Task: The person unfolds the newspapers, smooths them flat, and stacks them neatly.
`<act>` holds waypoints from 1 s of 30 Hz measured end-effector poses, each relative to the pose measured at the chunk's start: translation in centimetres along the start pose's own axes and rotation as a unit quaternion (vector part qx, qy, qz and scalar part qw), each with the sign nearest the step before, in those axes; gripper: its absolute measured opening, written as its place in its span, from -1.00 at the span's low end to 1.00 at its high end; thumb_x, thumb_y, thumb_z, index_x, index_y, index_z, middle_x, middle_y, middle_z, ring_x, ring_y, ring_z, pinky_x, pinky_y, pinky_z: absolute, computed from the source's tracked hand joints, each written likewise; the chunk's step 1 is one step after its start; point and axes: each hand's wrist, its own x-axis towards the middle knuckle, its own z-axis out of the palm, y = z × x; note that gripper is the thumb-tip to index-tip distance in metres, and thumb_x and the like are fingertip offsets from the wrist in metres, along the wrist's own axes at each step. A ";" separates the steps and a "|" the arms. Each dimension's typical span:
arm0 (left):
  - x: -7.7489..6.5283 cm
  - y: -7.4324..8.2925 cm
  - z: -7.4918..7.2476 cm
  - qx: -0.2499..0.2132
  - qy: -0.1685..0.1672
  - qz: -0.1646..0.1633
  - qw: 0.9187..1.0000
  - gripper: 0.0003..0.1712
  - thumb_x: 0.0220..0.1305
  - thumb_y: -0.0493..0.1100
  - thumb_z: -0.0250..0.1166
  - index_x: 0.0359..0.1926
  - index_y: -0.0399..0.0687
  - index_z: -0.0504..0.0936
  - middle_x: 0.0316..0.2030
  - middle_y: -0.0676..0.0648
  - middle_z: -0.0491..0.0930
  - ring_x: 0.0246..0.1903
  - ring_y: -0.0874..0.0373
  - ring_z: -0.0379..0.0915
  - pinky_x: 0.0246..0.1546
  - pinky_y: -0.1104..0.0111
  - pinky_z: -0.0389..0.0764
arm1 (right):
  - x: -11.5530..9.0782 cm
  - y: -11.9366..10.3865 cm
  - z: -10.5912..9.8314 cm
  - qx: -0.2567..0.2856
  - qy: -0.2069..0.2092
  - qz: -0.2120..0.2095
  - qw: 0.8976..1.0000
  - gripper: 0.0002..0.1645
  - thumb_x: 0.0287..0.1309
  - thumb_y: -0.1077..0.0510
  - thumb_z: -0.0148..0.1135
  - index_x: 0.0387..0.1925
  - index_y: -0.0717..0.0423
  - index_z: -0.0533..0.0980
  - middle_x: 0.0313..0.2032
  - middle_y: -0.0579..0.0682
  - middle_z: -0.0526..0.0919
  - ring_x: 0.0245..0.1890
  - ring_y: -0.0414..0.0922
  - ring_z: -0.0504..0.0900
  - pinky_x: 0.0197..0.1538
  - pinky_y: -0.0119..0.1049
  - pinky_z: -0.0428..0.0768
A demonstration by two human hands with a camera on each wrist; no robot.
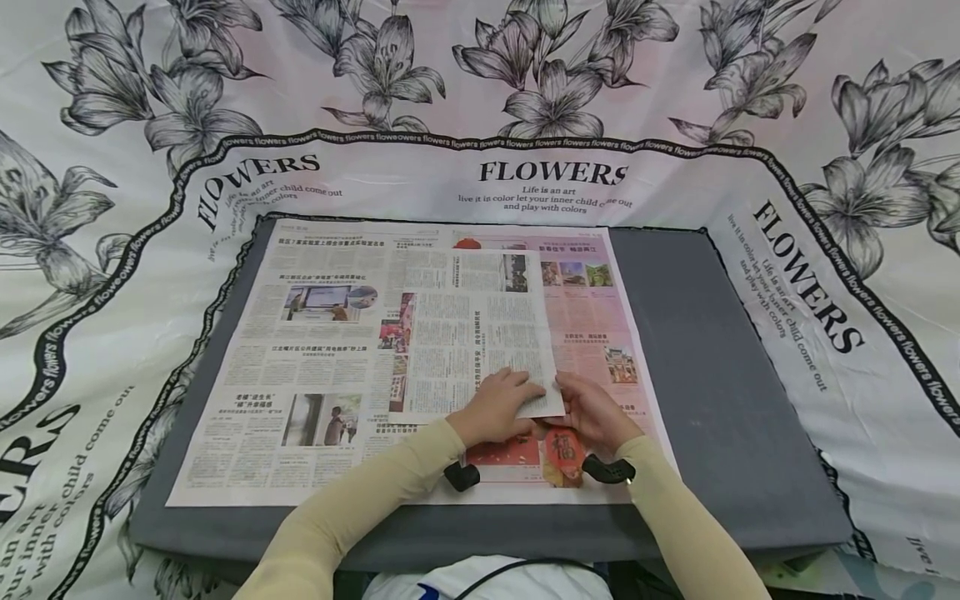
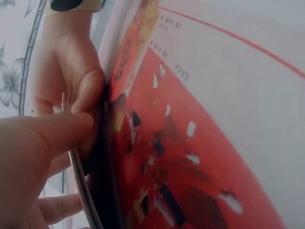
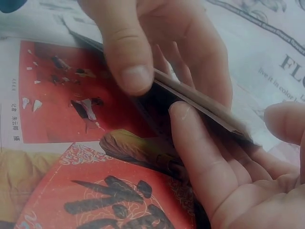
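Observation:
A folded newspaper (image 1: 480,350) lies on a larger spread newspaper sheet (image 1: 330,375). At its near edge my left hand (image 1: 498,406) pinches the layers, thumb on the underside and fingers over the top. My right hand (image 1: 597,410) is at the near right corner. In the right wrist view, its fingers (image 3: 200,157) reach under the lifted edge (image 3: 209,107), while its thumb (image 3: 286,121) stands apart from the paper. The left wrist view shows the layered edge (image 2: 78,176) raised above a red printed picture (image 2: 167,157). The shaded underside hides part of the right hand's fingers.
The spread sheet lies on a dark grey table top (image 1: 690,358), whose grey surface shows to the right and along the front. A white cloth with black flower prints (image 1: 555,179) surrounds the table. A dark cable (image 1: 525,562) crosses the person's lap.

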 end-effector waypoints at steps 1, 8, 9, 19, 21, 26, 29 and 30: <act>0.0 0.0 0.0 0.001 -0.001 0.001 1.000 -0.39 0.33 0.08 0.35 0.35 0.08 0.54 0.29 -0.09 0.52 0.16 -0.03 0.45 0.20 0.06 0.52 | 0.0 0.0 0.0 0.000 0.001 0.001 1.000 -0.40 0.66 0.05 -0.24 0.56 0.20 0.08 0.03 0.00 0.75 0.01 -0.08 0.77 -0.02 -0.17 0.75; 0.3 -0.3 -0.3 -0.014 -0.030 0.002 0.999 -0.42 0.34 0.02 0.32 0.35 0.07 0.55 0.34 -0.09 0.51 0.23 0.00 0.46 0.30 0.15 0.47 | -0.2 0.0 0.0 -0.002 0.011 0.002 1.000 -0.40 0.65 0.03 -0.19 0.54 0.16 0.10 0.02 0.01 0.74 -0.03 -0.07 0.78 -0.07 -0.20 0.76; 0.3 -0.4 -0.4 -0.017 -0.033 0.005 0.999 -0.44 0.36 0.01 0.31 0.35 0.06 0.56 0.33 -0.09 0.53 0.22 0.01 0.47 0.30 0.16 0.48 | -0.2 0.1 0.0 -0.002 0.013 0.003 1.000 -0.41 0.64 0.02 -0.18 0.53 0.15 0.11 0.01 0.02 0.74 -0.05 -0.07 0.79 -0.09 -0.21 0.77; 0.3 -0.6 -0.8 -0.112 -0.022 0.000 0.993 -0.58 0.50 -0.22 0.12 0.30 -0.10 0.58 0.22 -0.08 0.65 0.25 0.05 0.55 0.34 0.20 0.49 | -0.1 0.1 -0.1 -0.007 0.011 0.001 1.000 -0.42 0.64 -0.05 -0.18 0.44 0.23 0.22 -0.11 0.04 0.80 -0.13 -0.06 0.81 -0.18 -0.25 0.78; 0.2 -0.5 -1.0 -0.135 -0.022 -0.020 0.990 -0.55 0.52 -0.25 0.06 0.35 -0.06 0.53 0.27 -0.08 0.61 0.28 0.07 0.53 0.33 0.20 0.50 | 0.0 0.1 -0.1 -0.003 0.000 -0.003 1.000 -0.40 0.65 -0.06 -0.24 0.46 0.24 0.19 -0.10 0.03 0.81 -0.12 -0.07 0.81 -0.17 -0.24 0.78; -0.2 -0.3 -1.4 -0.166 0.001 -0.044 0.985 -0.50 0.52 -0.34 -0.01 0.39 -0.02 0.49 0.31 -0.10 0.58 0.21 0.10 0.57 0.16 0.26 0.59 | 0.0 0.1 -0.2 0.014 -0.016 -0.008 1.000 -0.50 0.67 -0.06 -0.31 0.33 0.17 0.27 -0.10 0.01 0.81 -0.10 -0.08 0.81 -0.17 -0.21 0.78; -0.3 -0.4 -1.5 -0.174 0.023 -0.044 0.983 -0.49 0.51 -0.37 -0.02 0.38 -0.03 0.50 0.27 -0.12 0.61 0.13 0.08 0.62 -0.03 0.33 0.57 | 0.0 0.1 -0.2 0.019 -0.014 -0.008 1.000 -0.57 0.66 -0.04 -0.27 0.26 0.12 0.32 -0.10 0.02 0.81 -0.09 -0.07 0.81 -0.17 -0.20 0.78; -0.4 -0.4 -1.5 -0.175 0.029 -0.043 0.983 -0.49 0.51 -0.37 -0.02 0.39 -0.03 0.49 0.26 -0.13 0.61 0.12 0.07 0.63 -0.07 0.34 0.55 | 0.0 0.1 -0.2 0.017 -0.015 -0.008 1.000 -0.57 0.66 -0.03 -0.26 0.27 0.12 0.32 -0.09 0.03 0.81 -0.09 -0.07 0.81 -0.16 -0.20 0.78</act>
